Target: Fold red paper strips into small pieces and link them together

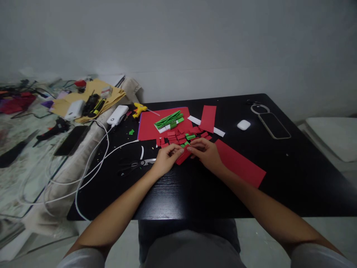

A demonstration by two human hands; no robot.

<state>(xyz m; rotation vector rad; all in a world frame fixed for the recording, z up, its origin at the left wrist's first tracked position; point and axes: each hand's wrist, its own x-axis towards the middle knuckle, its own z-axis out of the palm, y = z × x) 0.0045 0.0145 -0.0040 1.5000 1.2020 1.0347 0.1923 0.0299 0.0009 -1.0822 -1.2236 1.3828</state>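
Between my two hands, just above the black table, is a piece of red paper (183, 155). My left hand (169, 157) pinches its left side with thumb and fingertips. At its upper right edge, my right hand (205, 150) has thumb and fingers closed on the paper. Right behind the hands lies a pile of small folded red paper pieces (173, 136), with a few green paper pieces (190, 137) among them. A large red sheet (241, 163) lies partly under my right forearm. Beside my left hand are black-handled scissors (136, 163), partly hidden by that hand.
Behind the pile are folded green strips (169, 120) on a red sheet (147, 124), a yellow glue gun (140, 109) and a red rectangle (208, 118). A phone (275, 125) and white case (243, 125) lie right. A white cable (107, 152) and power bank (117, 115) are left.
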